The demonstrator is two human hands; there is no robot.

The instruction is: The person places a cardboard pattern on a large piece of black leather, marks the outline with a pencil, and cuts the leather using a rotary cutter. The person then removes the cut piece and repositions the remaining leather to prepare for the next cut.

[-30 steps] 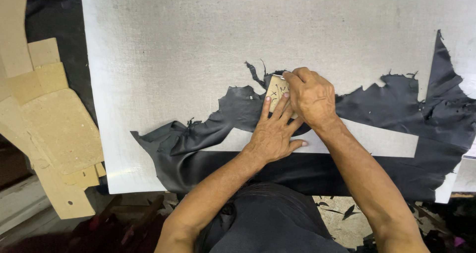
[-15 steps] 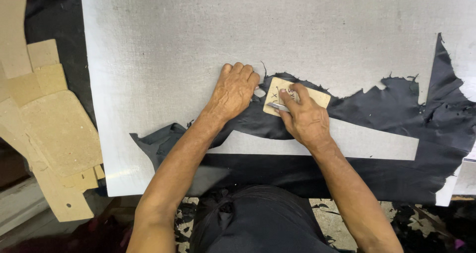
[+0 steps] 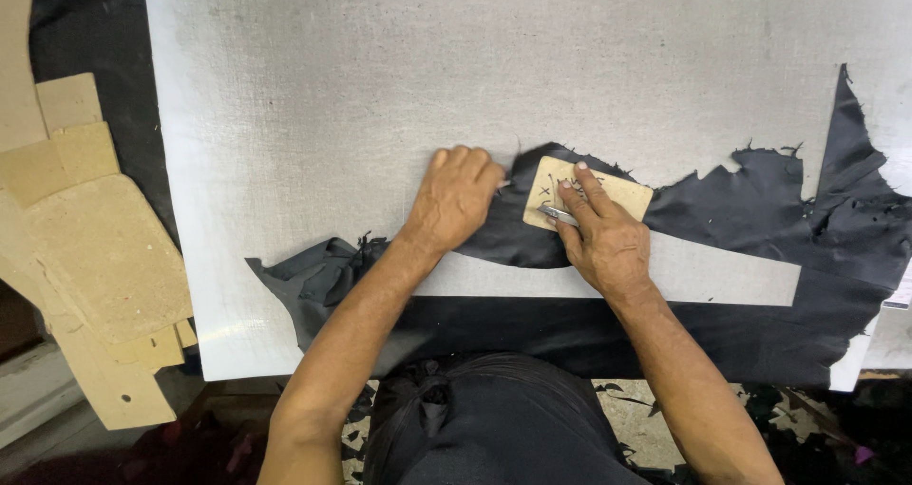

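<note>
A ragged sheet of black leather (image 3: 760, 219) lies across a grey-white cutting board (image 3: 380, 86). On its upper left edge rests a small tan cardboard pattern (image 3: 622, 192). My right hand (image 3: 603, 238) presses its fingers on the pattern and holds a thin metal tool (image 3: 560, 215). My left hand (image 3: 456, 195) lies flat, fingers together, on the leather's left tip just beside the pattern. A long strip-shaped cutout (image 3: 722, 276) in the leather shows the board beneath.
A stack of tan cardboard patterns (image 3: 95, 257) lies off the board's left edge on a dark surface. Leather scraps litter the floor (image 3: 646, 428) below the board's near edge. The leather's crumpled left end (image 3: 323, 276) bunches near my left forearm.
My left hand has moved from under my right hand to the left of the pattern. My right hand has slid down onto the pattern, which now shows fully.
</note>
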